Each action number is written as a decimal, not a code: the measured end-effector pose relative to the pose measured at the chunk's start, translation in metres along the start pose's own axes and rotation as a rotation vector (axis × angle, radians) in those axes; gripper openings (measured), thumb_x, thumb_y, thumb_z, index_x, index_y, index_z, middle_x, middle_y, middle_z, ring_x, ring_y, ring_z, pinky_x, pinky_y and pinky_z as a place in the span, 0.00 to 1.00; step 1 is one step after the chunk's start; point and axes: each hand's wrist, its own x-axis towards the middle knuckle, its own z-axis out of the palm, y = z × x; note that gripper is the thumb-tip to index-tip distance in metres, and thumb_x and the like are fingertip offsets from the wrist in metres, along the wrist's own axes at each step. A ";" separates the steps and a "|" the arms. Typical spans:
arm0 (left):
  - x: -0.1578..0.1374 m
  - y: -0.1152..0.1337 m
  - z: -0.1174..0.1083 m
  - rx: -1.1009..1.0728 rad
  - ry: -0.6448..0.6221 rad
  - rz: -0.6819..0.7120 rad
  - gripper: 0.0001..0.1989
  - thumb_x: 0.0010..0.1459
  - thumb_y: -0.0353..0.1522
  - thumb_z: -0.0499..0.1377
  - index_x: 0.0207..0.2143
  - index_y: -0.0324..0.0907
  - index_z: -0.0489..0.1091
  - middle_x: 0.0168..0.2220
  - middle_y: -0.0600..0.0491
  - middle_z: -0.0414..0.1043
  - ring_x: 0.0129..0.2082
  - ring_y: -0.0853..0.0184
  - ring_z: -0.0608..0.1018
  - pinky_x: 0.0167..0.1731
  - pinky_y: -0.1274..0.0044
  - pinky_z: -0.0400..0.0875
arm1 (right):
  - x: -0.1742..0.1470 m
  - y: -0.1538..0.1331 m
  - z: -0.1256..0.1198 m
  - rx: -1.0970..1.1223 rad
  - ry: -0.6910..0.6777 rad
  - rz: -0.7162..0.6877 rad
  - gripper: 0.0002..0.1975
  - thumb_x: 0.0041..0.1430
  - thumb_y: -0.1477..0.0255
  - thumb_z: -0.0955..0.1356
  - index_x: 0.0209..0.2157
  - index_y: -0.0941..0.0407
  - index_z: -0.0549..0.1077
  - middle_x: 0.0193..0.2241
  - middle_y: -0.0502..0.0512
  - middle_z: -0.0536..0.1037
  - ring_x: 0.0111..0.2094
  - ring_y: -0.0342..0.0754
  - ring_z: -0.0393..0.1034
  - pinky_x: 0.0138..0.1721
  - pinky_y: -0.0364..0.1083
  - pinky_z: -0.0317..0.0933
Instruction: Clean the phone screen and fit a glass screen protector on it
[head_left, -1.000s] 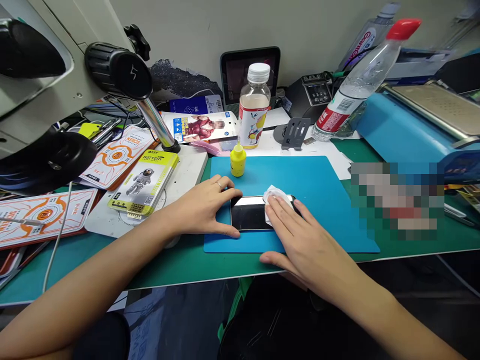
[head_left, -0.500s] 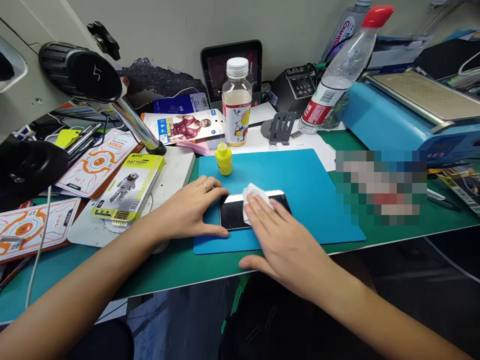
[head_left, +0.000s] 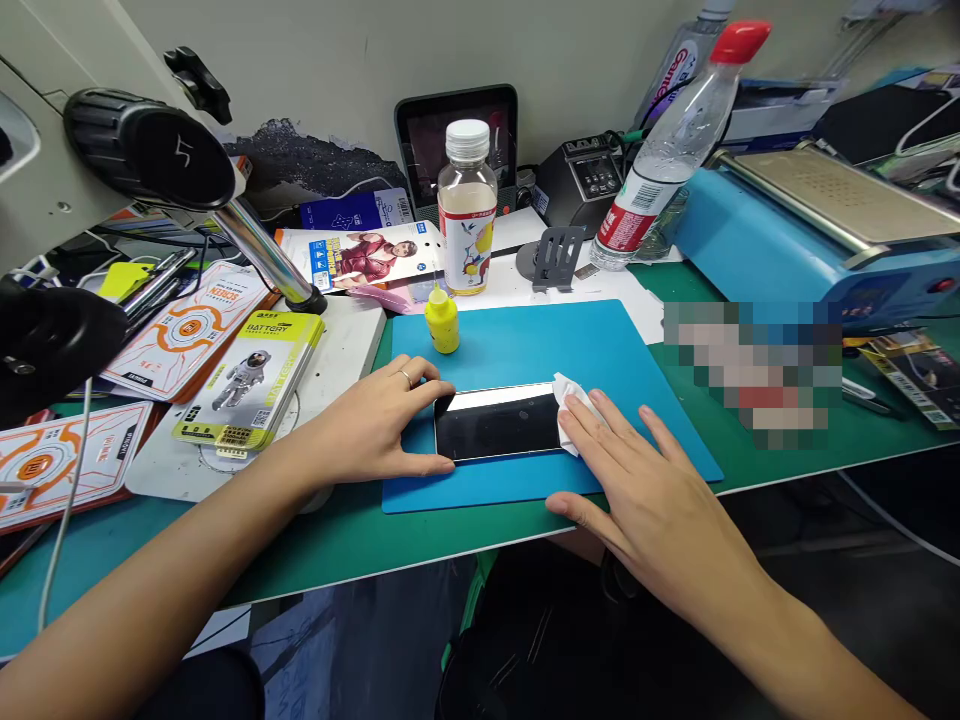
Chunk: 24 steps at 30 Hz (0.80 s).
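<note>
A smartphone (head_left: 499, 425) with a dark, glossy screen lies flat on a blue mat (head_left: 555, 335). My left hand (head_left: 379, 420) grips its left end, thumb at the near edge and fingers at the far edge. At the other end, my right hand (head_left: 637, 480) presses a crumpled white tissue (head_left: 571, 395) down under its outstretched fingers, with the thumb held apart. Small marks show on the right part of the screen. Behind the phone stands a small yellow bottle (head_left: 442, 322) with a thin tip.
Battery packs (head_left: 251, 380) and boxes crowd the left, below a microscope stand's metal post (head_left: 262, 250). At the back stand a drink bottle (head_left: 466, 225), a black phone holder (head_left: 559, 258) and a tilted water bottle (head_left: 649, 190). A blue heating machine (head_left: 757, 245) sits right, behind a blurred patch.
My right hand has slid the tissue rightward, from the middle of the screen to the phone's right end, uncovering more screen. My left hand keeps its place on the phone.
</note>
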 end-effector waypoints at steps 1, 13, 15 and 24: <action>0.000 0.000 0.000 0.002 -0.003 -0.002 0.36 0.60 0.56 0.62 0.60 0.41 0.68 0.55 0.42 0.68 0.54 0.51 0.73 0.54 0.60 0.73 | 0.000 -0.003 -0.001 0.008 0.013 0.026 0.36 0.74 0.52 0.57 0.66 0.68 0.65 0.69 0.69 0.66 0.69 0.67 0.61 0.61 0.69 0.63; 0.000 0.000 0.000 -0.021 -0.007 -0.010 0.35 0.60 0.54 0.63 0.60 0.42 0.67 0.55 0.43 0.68 0.54 0.51 0.73 0.53 0.60 0.74 | 0.028 -0.006 -0.008 0.030 0.031 0.188 0.30 0.73 0.53 0.59 0.58 0.63 0.74 0.62 0.69 0.76 0.63 0.69 0.68 0.53 0.66 0.68; 0.001 0.000 0.001 -0.021 -0.002 -0.005 0.35 0.60 0.55 0.63 0.61 0.42 0.67 0.55 0.43 0.68 0.54 0.52 0.74 0.53 0.60 0.74 | 0.026 -0.007 -0.010 0.022 0.042 0.211 0.29 0.72 0.53 0.61 0.56 0.62 0.76 0.60 0.71 0.77 0.59 0.70 0.69 0.47 0.63 0.71; 0.001 0.000 0.000 -0.022 -0.014 -0.012 0.35 0.60 0.55 0.63 0.61 0.43 0.67 0.55 0.43 0.69 0.55 0.51 0.73 0.54 0.60 0.73 | 0.031 -0.005 -0.011 0.038 0.043 0.219 0.28 0.72 0.54 0.61 0.55 0.62 0.77 0.54 0.77 0.75 0.58 0.70 0.68 0.46 0.60 0.71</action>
